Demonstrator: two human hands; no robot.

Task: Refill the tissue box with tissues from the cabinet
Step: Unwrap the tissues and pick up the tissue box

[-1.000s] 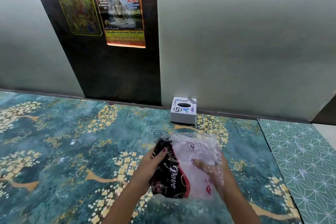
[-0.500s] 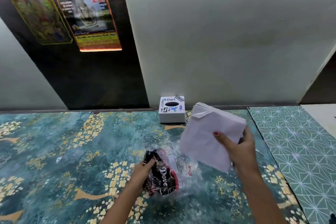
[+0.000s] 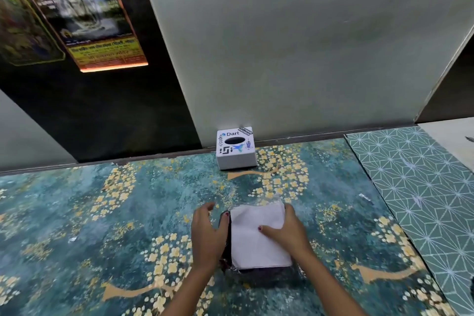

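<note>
A white tissue box [image 3: 236, 153] with stickers and a dark oval slot on top stands against the wall at the back of the patterned surface. Nearer me, a white stack of tissues [image 3: 256, 238] lies on top of the dark plastic wrapper [image 3: 259, 273]. My right hand [image 3: 287, 232] grips the stack, thumb on top and fingers round its right edge. At the stack's left edge, my left hand [image 3: 206, 231] rests with its thumb on the wrapper and its fingers spread.
The teal surface [image 3: 102, 226] with gold blossoms spreads left and forward. A green geometric mat [image 3: 420, 187] lies to the right. Behind stand a grey wall panel [image 3: 295, 46] and a dark panel with posters [image 3: 84, 15].
My right hand pulled the tissue stack out of the wrapper, lifted it, then brought it down onto the wrapper. My left hand stayed on the wrapper's left side.
</note>
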